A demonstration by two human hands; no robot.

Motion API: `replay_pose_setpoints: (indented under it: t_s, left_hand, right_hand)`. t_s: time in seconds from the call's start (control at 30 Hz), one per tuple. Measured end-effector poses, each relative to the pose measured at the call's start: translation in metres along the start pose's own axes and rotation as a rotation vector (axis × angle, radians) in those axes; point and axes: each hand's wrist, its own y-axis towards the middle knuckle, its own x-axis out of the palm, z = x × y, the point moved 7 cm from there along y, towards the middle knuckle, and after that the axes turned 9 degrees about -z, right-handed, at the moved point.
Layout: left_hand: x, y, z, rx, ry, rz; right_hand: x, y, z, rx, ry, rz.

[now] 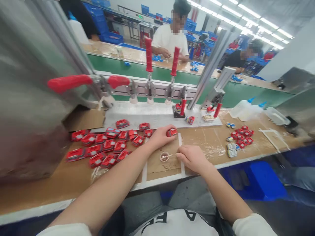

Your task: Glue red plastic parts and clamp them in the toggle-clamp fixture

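Observation:
My left hand is closed around a small red plastic part just in front of the metal fixture plate. Pinched in my right hand is a thin pale stick, whose tip reaches into a small round cup on the bench. What is in the cup is too small to make out. Many similar red-and-grey parts lie in a loose group left of my left hand. One red and white piece rests on the plate's front edge.
Toggle clamps with red handles stand along a rail behind the plate. More red parts and white bottles are at the right. A blue bin sits below the bench edge. A co-worker works across the green divider.

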Motion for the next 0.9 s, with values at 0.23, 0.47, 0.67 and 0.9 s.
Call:
replay_pose_setpoints:
  t_s: [0.23, 0.47, 0.67, 0.9]
  left_hand:
    - [-0.003, 0.002, -0.001, -0.044, -0.013, 0.011]
    - [-0.004, 0.0, -0.001, -0.053, -0.025, 0.022]
    - [0.002, -0.002, 0.001, 0.014, -0.285, 0.004]
    - [0.005, 0.002, -0.005, 0.037, -0.581, 0.006]
  right_hand:
    - [-0.072, -0.139, 0.162, 0.642, -0.057, 0.595]
    - [-0.083, -0.15, 0.245, 0.953, -0.183, 0.191]
    - [-0.087, -0.101, 0.231, 0.729, 0.103, 0.305]
    - [-0.049, 0.002, 0.134, 0.12, 1.422, 0.469]
